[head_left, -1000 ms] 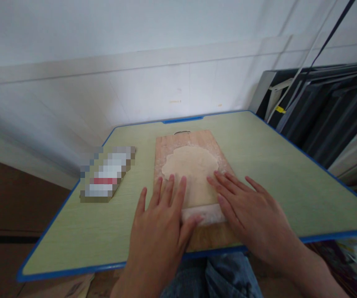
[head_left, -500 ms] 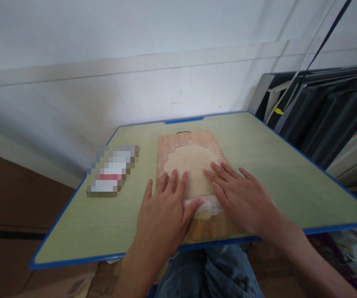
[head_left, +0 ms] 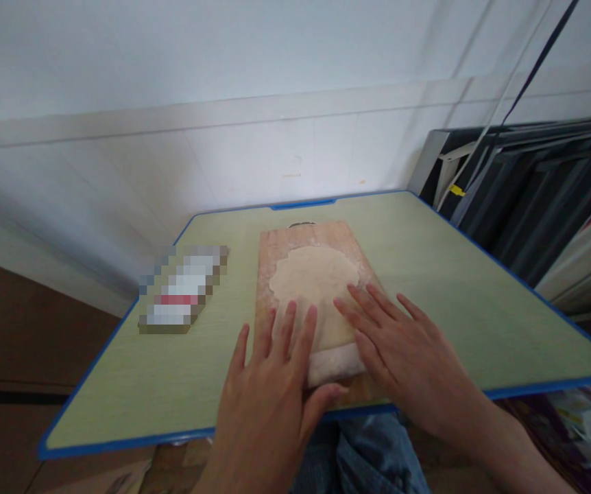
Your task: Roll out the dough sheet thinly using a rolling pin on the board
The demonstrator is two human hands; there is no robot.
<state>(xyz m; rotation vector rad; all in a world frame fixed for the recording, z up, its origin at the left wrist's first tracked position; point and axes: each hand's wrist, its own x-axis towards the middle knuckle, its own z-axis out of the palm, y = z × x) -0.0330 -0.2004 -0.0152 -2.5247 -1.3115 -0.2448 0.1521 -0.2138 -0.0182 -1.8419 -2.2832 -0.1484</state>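
Observation:
A flat, rounded sheet of dough (head_left: 321, 274) lies on a wooden cutting board (head_left: 269, 247) dusted with flour. Its near edge is turned over into a thick white fold (head_left: 337, 362). My left hand (head_left: 275, 374) is open over the left near side of the dough, fingers spread and pointing away from me, thumb stretched in front of the fold. On the right, my right hand (head_left: 403, 336) is also open, its fingers lying across the right side of the dough. The palms hide the dough's near corners and part of the board.
The board rests on a pale green table (head_left: 429, 274) with a blue rim. A blurred-out, pixelated object (head_left: 185, 288) lies at the table's left. Dark flat panels (head_left: 526, 192) lean beyond the right edge, and a white wall (head_left: 254, 151) stands behind.
My left hand has drawn back a little toward me, its thumb moving off the fold. The fold now looks more even and rounded. The view has tilted slightly.

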